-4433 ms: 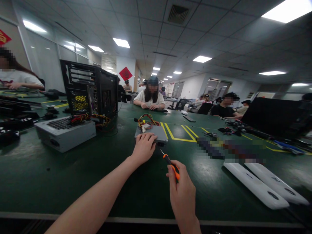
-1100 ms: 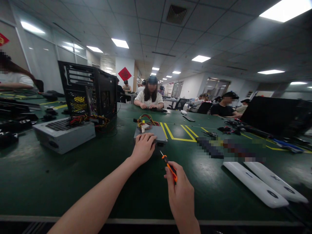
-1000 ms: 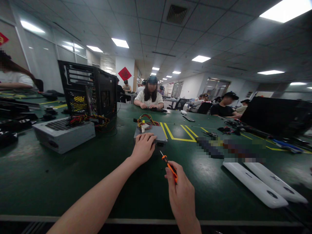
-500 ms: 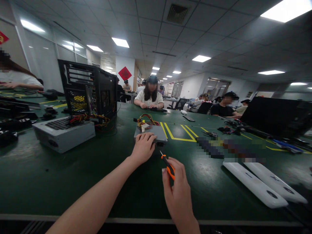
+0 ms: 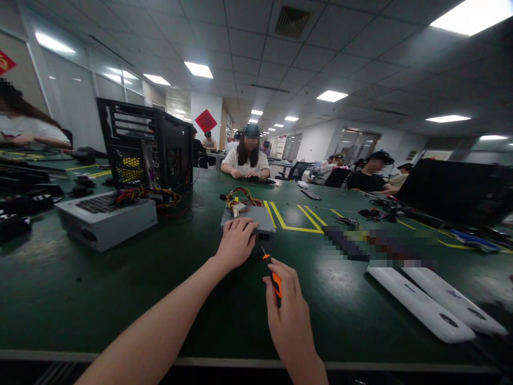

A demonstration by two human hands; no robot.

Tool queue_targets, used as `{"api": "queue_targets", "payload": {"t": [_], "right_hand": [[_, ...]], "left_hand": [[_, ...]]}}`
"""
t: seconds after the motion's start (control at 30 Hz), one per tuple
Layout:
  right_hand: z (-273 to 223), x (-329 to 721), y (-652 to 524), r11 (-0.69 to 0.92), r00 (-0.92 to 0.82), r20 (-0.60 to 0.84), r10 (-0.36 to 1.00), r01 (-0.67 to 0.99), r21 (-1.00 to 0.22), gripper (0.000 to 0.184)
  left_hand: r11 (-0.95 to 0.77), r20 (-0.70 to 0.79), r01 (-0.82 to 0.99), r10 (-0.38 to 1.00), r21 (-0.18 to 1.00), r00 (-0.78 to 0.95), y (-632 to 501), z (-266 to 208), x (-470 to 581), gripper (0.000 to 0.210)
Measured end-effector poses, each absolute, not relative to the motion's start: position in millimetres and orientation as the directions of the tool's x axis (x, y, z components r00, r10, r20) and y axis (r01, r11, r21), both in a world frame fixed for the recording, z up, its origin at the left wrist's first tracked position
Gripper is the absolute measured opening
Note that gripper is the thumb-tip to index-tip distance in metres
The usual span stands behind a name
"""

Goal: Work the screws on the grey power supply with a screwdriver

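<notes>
A small grey power supply unit (image 5: 262, 216) lies on the green table in front of me. A bundle of coloured wires with a white plug (image 5: 236, 209) rests on its top. My left hand (image 5: 237, 238) grips its near left part, fingers over the top face; the underside of the hand is hidden. In my right hand (image 5: 286, 305) is a screwdriver (image 5: 276, 283) with an orange and black handle, held between thumb and fingers. Its thin tip points up and away, just short of the unit's near side, and appears apart from it.
Left stand a larger power supply (image 5: 120, 224) and an open black computer case (image 5: 160, 144). Two long white devices (image 5: 420, 302) lie right, near a dark monitor-like panel (image 5: 460, 187) and loose cables (image 5: 380, 214). A person (image 5: 246, 155) sits opposite.
My right hand and the screwdriver have shifted slightly left, with the handle turned a little. My left hand and the power supply unit stay in place.
</notes>
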State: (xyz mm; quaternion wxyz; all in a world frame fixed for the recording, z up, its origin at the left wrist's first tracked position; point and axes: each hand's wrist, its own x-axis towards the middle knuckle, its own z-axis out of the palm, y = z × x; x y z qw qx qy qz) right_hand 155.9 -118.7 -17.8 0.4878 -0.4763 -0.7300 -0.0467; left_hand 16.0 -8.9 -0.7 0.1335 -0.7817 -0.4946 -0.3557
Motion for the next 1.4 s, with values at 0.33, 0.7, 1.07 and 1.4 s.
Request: {"api": "queue_targets", "payload": {"t": [0.33, 0.7, 1.07, 1.4], "right_hand": [[-15, 156, -121, 0.546, -0.100, 0.747, 0.658, 0.746, -0.381, 0.026], [-16, 157, -119, 0.496, -0.044, 0.753, 0.657, 0.777, -0.387, 0.027], [-7, 158, -120, 0.451, -0.113, 0.778, 0.618, 0.861, -0.234, 0.036], [-1, 158, -117, 0.400, -0.115, 0.762, 0.637, 0.895, -0.199, 0.037]], "left_hand": [[-0.480, 0.691, 0.865, 0.676, 0.149, 0.256, -9, 0, 17, 0.031], [-0.482, 0.697, 0.863, 0.670, 0.150, 0.253, -9, 0, 16, 0.030], [-0.489, 0.688, 0.857, 0.679, 0.164, 0.256, -10, 2, 14, 0.031], [-0.490, 0.685, 0.857, 0.681, 0.162, 0.260, -10, 1, 14, 0.031]]}}
